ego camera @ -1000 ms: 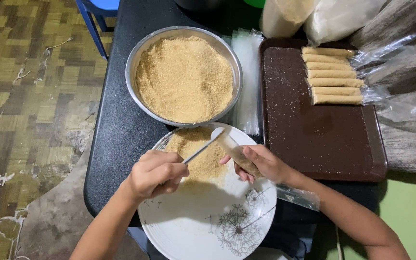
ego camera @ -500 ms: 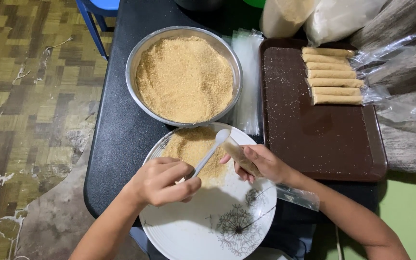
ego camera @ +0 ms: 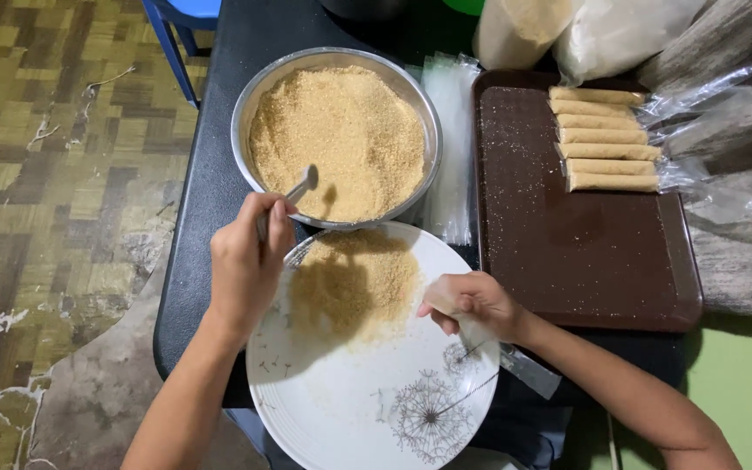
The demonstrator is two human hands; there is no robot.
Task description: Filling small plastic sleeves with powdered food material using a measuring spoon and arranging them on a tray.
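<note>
Flanking plate (ego camera: pixel 341 418): steel bowl (ego camera: pixel 245 96), brown tray (ego camera: pixel 585 252)

Both forearms are bare, with seemingly no sleeves, rings or watch.

Even, fairly bright overhead light gives soft shadows: the left hand (ego camera: pixel 245 261) darkens the sugar pile on the white plate (ego camera: pixel 350 409). The steel bowl's rim (ego camera: pixel 245 96) glints mildly. Focus is sharp, with slight edge stretching.
</note>
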